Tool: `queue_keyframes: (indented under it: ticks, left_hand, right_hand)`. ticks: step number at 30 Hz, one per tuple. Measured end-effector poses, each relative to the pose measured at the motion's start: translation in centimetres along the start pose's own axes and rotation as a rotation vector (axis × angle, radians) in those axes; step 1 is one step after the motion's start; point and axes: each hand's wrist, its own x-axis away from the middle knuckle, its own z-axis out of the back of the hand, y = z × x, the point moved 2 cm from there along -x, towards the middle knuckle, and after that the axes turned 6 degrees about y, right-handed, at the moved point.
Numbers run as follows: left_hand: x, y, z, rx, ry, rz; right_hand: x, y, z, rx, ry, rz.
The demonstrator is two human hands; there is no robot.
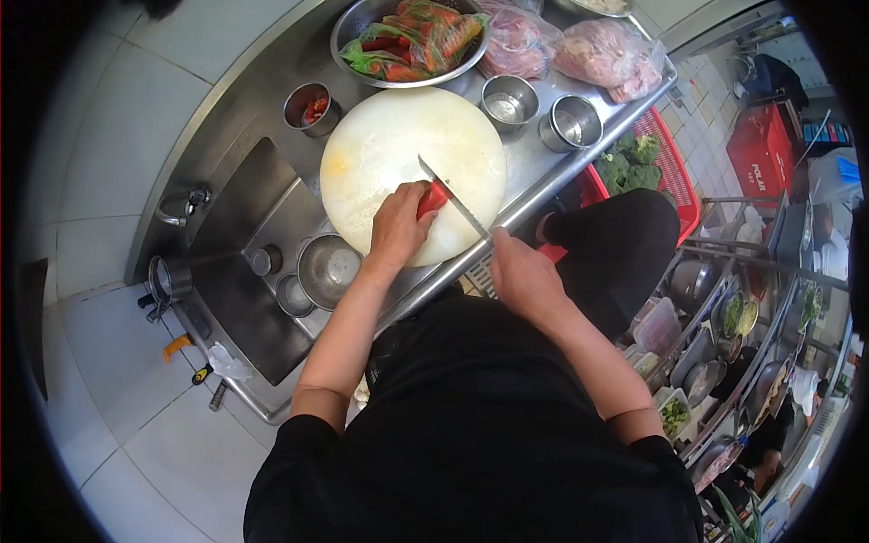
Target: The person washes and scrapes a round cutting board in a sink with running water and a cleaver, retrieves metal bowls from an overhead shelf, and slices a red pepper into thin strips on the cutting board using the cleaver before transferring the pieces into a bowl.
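Note:
On the round white cutting board (362,163), my left hand (400,224) presses a red pepper (434,197) down with its fingers closed around it. My right hand (527,276) grips a knife (466,213) at the board's near right edge. The blade lies slantwise across the board, its edge right at the pepper. The knife's handle is hidden inside my right fist. Beyond the board, a steel colander (344,41) holds a clear plastic bag of red peppers (407,41). Cut red pieces (315,109) lie in a small steel cup (296,116) at the board's far left.
Two steel cups (510,101) stand right of the board, near bagged raw meat (608,56). A sink (249,290) with metal bowls (329,270) is at left. Broccoli (625,167) fills a red crate (690,213) beside my knee. Shelves of food containers (701,380) stand at right.

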Motion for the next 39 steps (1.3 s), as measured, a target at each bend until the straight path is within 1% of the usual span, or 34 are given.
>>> queue_keyframes:
  ticks: [4, 6, 10, 15, 19, 21, 28, 30, 37, 39]
  left_hand:
    - [-0.3, -0.1, 0.1, -0.033, -0.036, -0.038]
    - [-0.4, 0.0, 0.2, -0.043, -0.041, -0.050]
    - [-0.6, 0.1, 0.3, -0.040, -0.054, -0.041]
    - [-0.7, 0.2, 0.5, -0.036, -0.079, -0.042]
    - [-0.7, 0.1, 0.2, -0.029, -0.070, -0.061]
    - [-0.7, 0.2, 0.1, -0.060, -0.077, -0.075]
    - [-0.8, 0.4, 0.2, -0.049, -0.079, -0.068]
    - [-0.9, 0.4, 0.3, -0.055, -0.100, -0.047]
    - [-1.4, 0.1, 0.5, -0.042, -0.104, -0.037]
    - [-1.4, 0.0, 0.4, -0.046, -0.149, -0.013]
  right_hand:
    - [0.3, 0.1, -0.4, -0.015, 0.000, -0.005]
    - [0.4, 0.3, -0.6, 0.076, 0.008, 0.023]
    - [0.5, 0.5, -0.9, 0.073, 0.015, 0.026]
    - [0.1, 0.3, -1.1, 0.090, -0.034, -0.010]
    - [-0.4, 0.2, -1.3, 0.095, -0.015, 0.008]
    - [-1.1, -0.1, -1.2, 0.013, -0.122, -0.085]
    - [-2.4, -0.1, -1.7, 0.039, -0.152, -0.086]
    - [-2.8, -0.6, -1.4, 0.095, -0.212, -0.072]
    - [-3.8, -0.4, -1.7, 0.046, -0.208, -0.087]
    - [-2.8, -0.4, -1.4, 0.047, -0.214, -0.077]
